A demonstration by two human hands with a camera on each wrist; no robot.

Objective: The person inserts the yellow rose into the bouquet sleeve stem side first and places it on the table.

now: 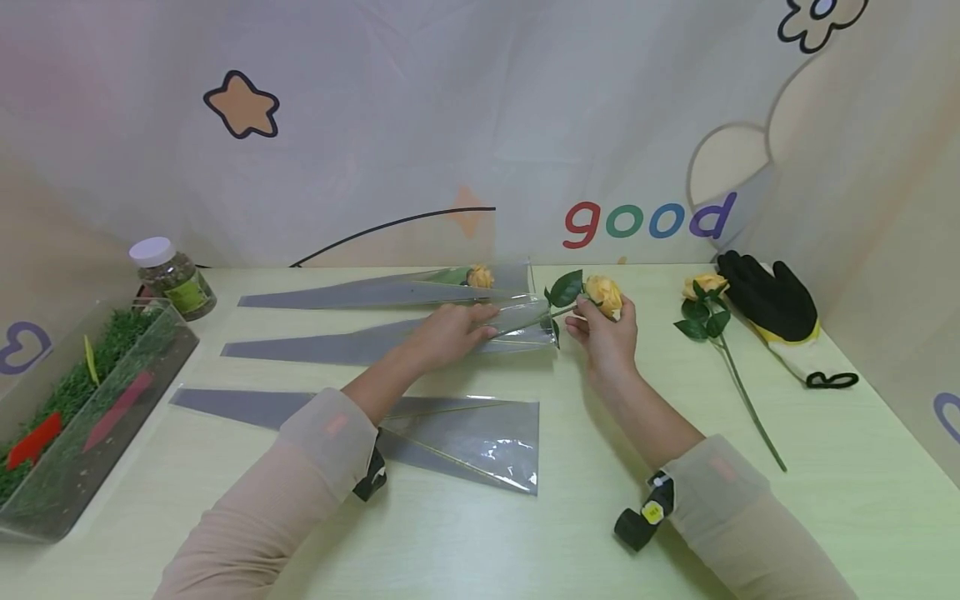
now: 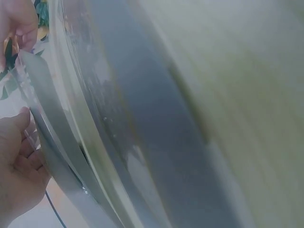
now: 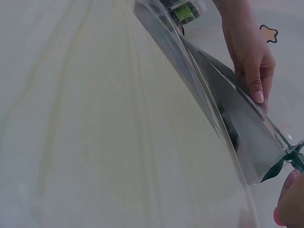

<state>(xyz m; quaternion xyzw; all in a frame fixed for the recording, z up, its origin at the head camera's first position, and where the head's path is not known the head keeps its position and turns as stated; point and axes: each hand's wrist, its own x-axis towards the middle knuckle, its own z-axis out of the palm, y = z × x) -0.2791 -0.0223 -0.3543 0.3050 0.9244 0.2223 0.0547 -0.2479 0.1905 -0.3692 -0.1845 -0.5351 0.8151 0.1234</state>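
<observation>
My left hand [image 1: 450,332] grips a grey and clear flower sleeve [image 1: 315,347], the middle of three, near its wide mouth. In the left wrist view the hand's thumb and fingers [image 2: 21,166] lie around the sleeve's edge. My right hand [image 1: 611,340] pinches a yellow artificial rose [image 1: 603,296] just under its bloom. Its stem points left into the sleeve's mouth, with green leaves at the opening. Behind lies another sleeve [image 1: 330,295] with a yellow rose [image 1: 480,277] inside. A third sleeve [image 1: 487,433] lies flat in front, partly hidden by my left forearm.
Another yellow rose [image 1: 705,287] with a long stem lies at the right, beside a black and white glove [image 1: 776,304]. On the left stand a clear box of artificial grass [image 1: 112,400] and a white-lidded jar [image 1: 176,279]. A printed cloth hangs behind the table.
</observation>
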